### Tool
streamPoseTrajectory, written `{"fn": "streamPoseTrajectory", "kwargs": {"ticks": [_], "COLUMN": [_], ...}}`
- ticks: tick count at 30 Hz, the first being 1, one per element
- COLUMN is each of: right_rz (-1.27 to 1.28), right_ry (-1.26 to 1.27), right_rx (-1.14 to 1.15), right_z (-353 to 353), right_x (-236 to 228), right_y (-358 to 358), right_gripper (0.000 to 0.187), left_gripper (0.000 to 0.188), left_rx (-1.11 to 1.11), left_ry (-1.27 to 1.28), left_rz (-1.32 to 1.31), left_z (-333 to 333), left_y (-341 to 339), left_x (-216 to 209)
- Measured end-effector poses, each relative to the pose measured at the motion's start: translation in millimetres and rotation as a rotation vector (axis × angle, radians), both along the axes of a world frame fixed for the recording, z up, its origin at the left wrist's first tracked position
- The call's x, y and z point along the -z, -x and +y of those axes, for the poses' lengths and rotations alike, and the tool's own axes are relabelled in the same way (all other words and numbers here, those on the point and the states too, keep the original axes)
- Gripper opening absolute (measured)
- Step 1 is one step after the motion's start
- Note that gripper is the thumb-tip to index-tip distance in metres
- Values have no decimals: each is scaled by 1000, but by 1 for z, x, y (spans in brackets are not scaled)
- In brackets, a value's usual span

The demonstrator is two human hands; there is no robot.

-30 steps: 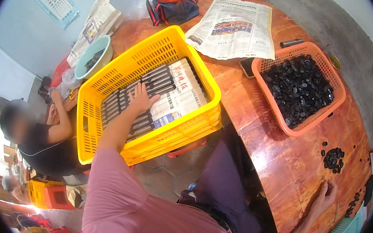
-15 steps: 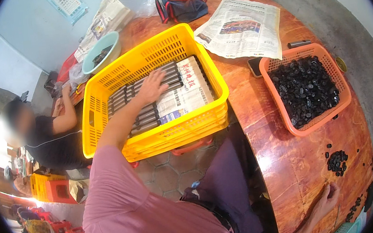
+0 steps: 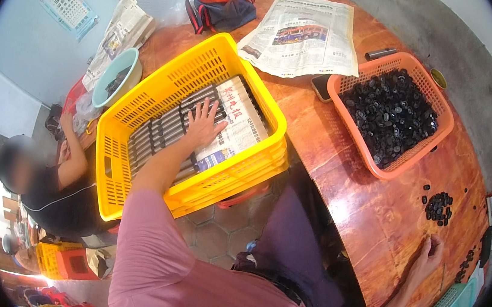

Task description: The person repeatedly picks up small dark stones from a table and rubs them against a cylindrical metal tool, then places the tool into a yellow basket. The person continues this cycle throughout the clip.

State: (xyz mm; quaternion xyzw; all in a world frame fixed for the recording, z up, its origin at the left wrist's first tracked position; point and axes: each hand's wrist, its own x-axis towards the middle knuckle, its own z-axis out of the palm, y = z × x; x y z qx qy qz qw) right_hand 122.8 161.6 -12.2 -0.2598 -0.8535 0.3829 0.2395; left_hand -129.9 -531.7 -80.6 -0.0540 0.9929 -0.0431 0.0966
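My left hand [image 3: 199, 129] lies with fingers spread, palm down, on a folded newspaper [image 3: 240, 109] inside a yellow plastic crate [image 3: 207, 189]. Its fingertips reach over the ends of rows of dark grey metallic cylinders [image 3: 158, 130], which lie side by side in the crate. At the lower right, my right hand [image 3: 429, 259] rests by the tabletop [image 3: 366, 249], fingers curled together. What they hold, if anything, I cannot make out. Just beyond that hand is a small pile of black oval pieces [image 3: 439, 209].
An orange basket [image 3: 375, 166] full of black pieces stands on the table, with a phone [image 3: 321, 88] and a loose cylinder [image 3: 381, 53] close by. Further back are an open newspaper [image 3: 306, 40], a dark bag [image 3: 222, 7] and a pale green basin [image 3: 128, 76]. A person [image 3: 59, 193] sits at left.
The view has shifted slightly, so most things appear further left. My left hand's fingers are spread wider on the newspaper. My right hand stays near the black pile, fingers still curled.
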Motion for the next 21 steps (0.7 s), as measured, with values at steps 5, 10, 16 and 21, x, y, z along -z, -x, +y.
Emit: {"fn": "streamPoseTrajectory", "kwargs": {"ticks": [5, 10, 16, 21], "right_rz": [62, 25, 87, 141], "right_ry": [54, -34, -222, -175], "right_rx": [39, 82, 32, -9], "right_z": [-9, -17, -6, -5], "right_x": [-4, -15, -6, -9], "right_y": [2, 11, 15, 4], "right_gripper": [12, 14, 14, 17], "left_gripper": [75, 62, 66, 68], "left_rx": [-88, 90, 4, -42], "left_ry": [-44, 160, 0, 52], "left_rz": [116, 114, 138, 114], "left_z": [-2, -38, -60, -46], "left_y": [17, 31, 58, 73], "left_x": [12, 36, 70, 49]}}
